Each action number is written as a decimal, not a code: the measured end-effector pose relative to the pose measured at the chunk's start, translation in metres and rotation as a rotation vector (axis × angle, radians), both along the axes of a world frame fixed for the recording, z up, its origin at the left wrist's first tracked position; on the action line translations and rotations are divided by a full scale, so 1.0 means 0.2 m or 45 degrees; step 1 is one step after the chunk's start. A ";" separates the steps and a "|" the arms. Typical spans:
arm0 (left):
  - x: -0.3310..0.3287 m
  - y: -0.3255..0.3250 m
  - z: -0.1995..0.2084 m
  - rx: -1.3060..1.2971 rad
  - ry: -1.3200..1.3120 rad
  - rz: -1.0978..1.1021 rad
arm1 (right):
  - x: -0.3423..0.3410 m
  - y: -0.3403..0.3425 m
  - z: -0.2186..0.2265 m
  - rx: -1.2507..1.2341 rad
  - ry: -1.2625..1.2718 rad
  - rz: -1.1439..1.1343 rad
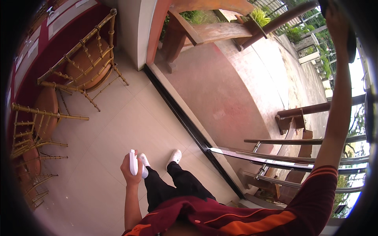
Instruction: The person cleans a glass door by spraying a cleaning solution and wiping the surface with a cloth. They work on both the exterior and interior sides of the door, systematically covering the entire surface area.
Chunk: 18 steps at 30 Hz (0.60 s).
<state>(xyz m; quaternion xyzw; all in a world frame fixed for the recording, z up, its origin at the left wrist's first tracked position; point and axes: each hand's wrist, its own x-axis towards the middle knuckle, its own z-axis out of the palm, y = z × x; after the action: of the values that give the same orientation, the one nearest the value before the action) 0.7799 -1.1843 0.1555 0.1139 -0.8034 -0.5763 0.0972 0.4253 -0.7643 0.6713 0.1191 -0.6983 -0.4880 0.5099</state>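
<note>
My left hand, held low in front of me, is wrapped round a white spray bottle. Its white head points up, and a paler body shows partly behind the fingers. Up at the far right, my right arm stretches high, and my right hand is on a dark, flat thing whose kind I cannot make out. It lies against the glass door near the picture's rim. Below that hand, long shiny metal handle bars cross the door beside my right arm.
A black door track runs across the tiled floor to my right. Gold bamboo-style chairs stand at the left by a table with a dark red cloth. Outside are a wooden bench, a pink-grey pavement and plants.
</note>
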 end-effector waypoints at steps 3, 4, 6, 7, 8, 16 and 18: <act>0.01 0.08 0.01 0.033 -0.039 -0.073 | -0.11 0.11 -0.51 -0.212 -0.406 0.326; 0.03 0.10 0.01 0.012 -0.020 -0.101 | -0.11 0.16 -0.76 -0.192 -0.600 0.279; 0.06 0.12 0.02 0.056 -0.013 -0.136 | 0.08 0.29 -1.38 -0.363 -1.373 0.085; 0.10 0.11 0.03 0.084 -0.031 -0.136 | 0.18 0.37 -1.65 -0.368 -1.677 0.132; 0.14 0.10 0.05 0.086 -0.046 -0.148 | 0.32 0.46 -1.89 -0.438 -1.920 0.115; 0.14 -0.13 0.34 -0.076 0.026 -0.179 | 0.42 0.63 -0.85 -0.379 -1.177 0.253; 0.08 -0.18 0.43 -0.143 0.108 -0.185 | 0.51 0.71 -0.17 -0.411 -0.574 0.295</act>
<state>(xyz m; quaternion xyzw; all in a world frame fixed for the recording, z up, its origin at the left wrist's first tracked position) 0.7967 -1.2194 0.2424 0.0251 -0.8357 -0.5403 0.0952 0.5274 -0.6215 0.6365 0.2211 -0.8442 -0.2705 0.4065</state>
